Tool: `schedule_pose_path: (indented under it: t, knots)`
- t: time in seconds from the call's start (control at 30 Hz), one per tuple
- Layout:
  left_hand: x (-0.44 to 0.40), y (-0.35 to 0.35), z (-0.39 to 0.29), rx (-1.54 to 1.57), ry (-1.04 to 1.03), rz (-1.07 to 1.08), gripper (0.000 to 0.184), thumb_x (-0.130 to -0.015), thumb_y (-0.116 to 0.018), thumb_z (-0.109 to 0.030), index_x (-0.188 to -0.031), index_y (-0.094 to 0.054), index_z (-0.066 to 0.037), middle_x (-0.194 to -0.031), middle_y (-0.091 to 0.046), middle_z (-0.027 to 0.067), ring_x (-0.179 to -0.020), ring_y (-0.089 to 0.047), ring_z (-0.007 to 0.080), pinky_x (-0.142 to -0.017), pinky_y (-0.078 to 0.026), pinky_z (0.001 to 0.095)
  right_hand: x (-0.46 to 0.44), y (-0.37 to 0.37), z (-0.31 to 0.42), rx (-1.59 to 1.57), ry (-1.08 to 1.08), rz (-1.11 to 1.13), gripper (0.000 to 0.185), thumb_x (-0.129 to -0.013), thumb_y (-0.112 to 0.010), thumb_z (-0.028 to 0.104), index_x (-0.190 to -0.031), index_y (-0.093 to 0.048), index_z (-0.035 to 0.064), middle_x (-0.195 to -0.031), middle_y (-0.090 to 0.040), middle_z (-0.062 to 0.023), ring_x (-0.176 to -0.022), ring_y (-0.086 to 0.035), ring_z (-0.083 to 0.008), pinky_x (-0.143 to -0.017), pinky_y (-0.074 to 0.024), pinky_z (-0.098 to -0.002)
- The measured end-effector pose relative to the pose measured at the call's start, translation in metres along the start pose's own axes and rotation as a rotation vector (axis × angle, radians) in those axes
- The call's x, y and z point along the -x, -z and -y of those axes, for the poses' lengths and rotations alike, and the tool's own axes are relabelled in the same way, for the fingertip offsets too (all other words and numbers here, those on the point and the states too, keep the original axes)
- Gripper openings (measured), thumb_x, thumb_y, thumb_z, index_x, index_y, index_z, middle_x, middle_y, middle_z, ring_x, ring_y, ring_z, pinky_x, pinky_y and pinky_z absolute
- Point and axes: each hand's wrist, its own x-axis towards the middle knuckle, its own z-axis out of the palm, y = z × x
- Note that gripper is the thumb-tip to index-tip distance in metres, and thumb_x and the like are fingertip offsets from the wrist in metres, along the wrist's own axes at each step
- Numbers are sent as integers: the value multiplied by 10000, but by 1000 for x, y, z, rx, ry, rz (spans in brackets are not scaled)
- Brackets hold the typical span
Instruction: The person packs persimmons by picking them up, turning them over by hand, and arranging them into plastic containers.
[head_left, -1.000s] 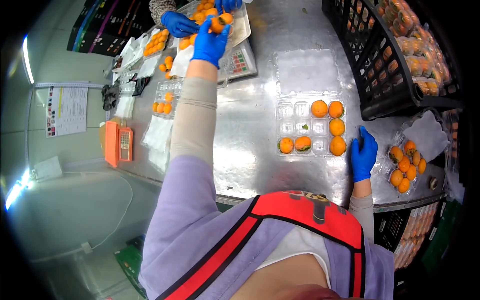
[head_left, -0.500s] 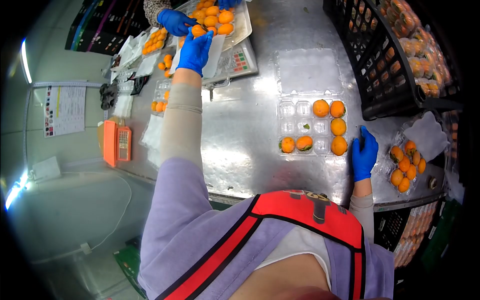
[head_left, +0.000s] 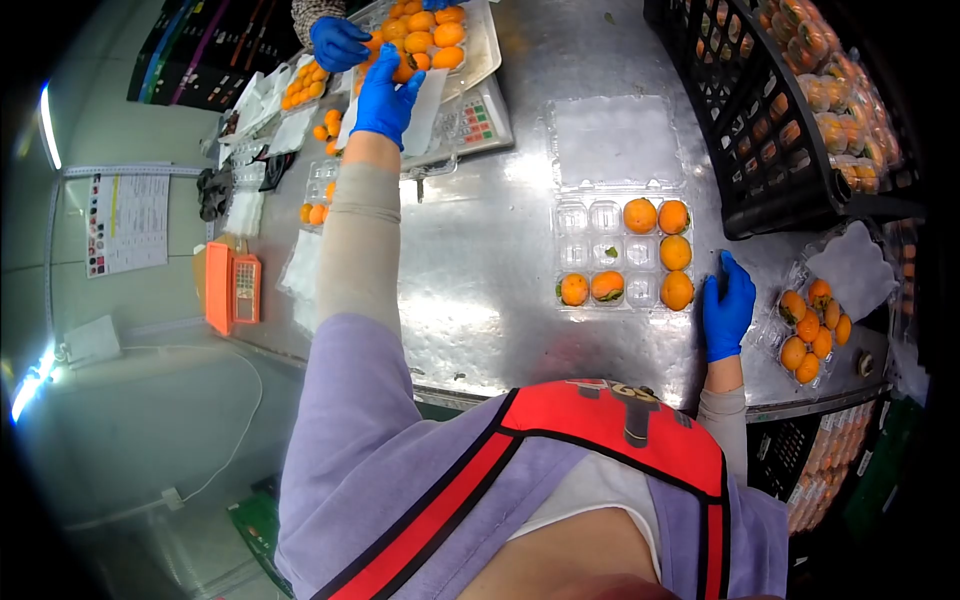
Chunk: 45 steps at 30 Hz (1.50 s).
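Observation:
My left hand (head_left: 387, 108), in a blue glove, reaches to the fruit-filled tray on the scale at the upper left, its fingers around an orange fruit (head_left: 403, 70) at the tray's near edge. On the metal table, my right hand (head_left: 728, 308) lies with thumb and fingers apart, holding nothing, just right of an open clear plastic tray (head_left: 640, 250). That tray has orange fruits in its right column, top row and bottom row; several cups are bare, one with a green leaf bit. Its lid (head_left: 615, 142) is folded back, with a white pad inside.
A co-worker's blue-gloved hand (head_left: 339, 44) is beside the scale (head_left: 475, 122). A black crate (head_left: 765, 130) of packed fruit stands at the right, above another fruit tray (head_left: 812, 335). More trays and fruits lie at the left, near an orange calculator (head_left: 234, 288).
My left hand has moved left and down from above the scale tray to its near edge. The co-worker's near hand has shifted slightly left. My right hand has stayed in place.

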Motion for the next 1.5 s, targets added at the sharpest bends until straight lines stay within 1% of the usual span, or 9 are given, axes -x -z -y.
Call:
schedule_pose_path:
  t: [0.33,0.57,0.77,0.87,0.93,1.03,1.13,1.23,1.5]
  knots:
    - [-16,20,5,-77,-8,117,689,-812,-583,62,-1396,-267,-123,-1079,-563,132,-924,-634,229,-792,-559,284,-1,1,2,-6,-3,0,411,-815,-586,145,-1219,-549,81,-1126,-581,-133,-1030,-526,-305,-924,-409,-383]
    - [-14,14,4,-63,6,141,645,-811,-572,74,-1369,-299,-100,-1041,-579,128,-898,-643,221,-750,-565,258,0,1,2,-1,10,-6,411,-813,-588,144,-1217,-549,80,-1121,-582,-137,-1025,-530,-309,-920,-413,-383]
    - [-20,23,0,-178,-46,32,625,-760,-710,-64,-1299,-393,-49,-1017,-579,110,-784,-631,183,-620,-517,238,0,1,3,-7,6,-12,413,-811,-592,151,-1216,-552,81,-1120,-583,-138,-1022,-531,-309,-919,-413,-383]
    - [-18,25,-7,-407,11,-93,709,-704,-784,-147,-1294,-415,-19,-1039,-574,110,-798,-606,173,-637,-485,239,0,0,1,-5,11,-14,412,-811,-592,152,-1215,-553,80,-1121,-583,-138,-1020,-533,-309,-918,-414,-383]
    - [-10,20,-6,-626,-190,-229,755,-664,-813,-139,-1289,-418,17,-1088,-572,126,-899,-596,192,-743,-495,272,0,0,1,-4,15,-13,412,-811,-592,152,-1214,-554,80,-1121,-583,-138,-1019,-533,-309,-917,-415,-383]
    - [-1,29,-4,-780,-409,-179,750,-672,-799,-199,-1299,-448,15,-1125,-573,123,-966,-574,176,-818,-466,292,-1,0,2,0,14,-10,414,-810,-594,152,-1215,-553,81,-1122,-583,-138,-1017,-534,-309,-914,-417,-383]
    - [16,27,-15,-924,-441,-229,770,-650,-809,-184,-1293,-442,29,-1211,-548,149,-1046,-550,208,-891,-437,305,0,1,2,-4,3,-8,415,-810,-594,151,-1216,-551,80,-1125,-582,-139,-1020,-533,-309,-912,-419,-382]
    - [10,40,-17,-893,-442,-278,775,-604,-835,-63,-1268,-443,18,-1147,-567,156,-994,-585,222,-856,-484,317,0,1,3,9,17,-9,415,-811,-592,148,-1217,-548,77,-1127,-581,-139,-1025,-531,-309,-916,-417,-381]
    - [-5,41,-12,-888,-452,-219,769,-635,-830,-99,-1293,-438,-28,-1164,-571,143,-1007,-584,228,-878,-471,316,1,1,0,-5,5,12,426,-814,-593,145,-1231,-538,77,-1140,-577,-138,-1038,-525,-312,-931,-405,-385]
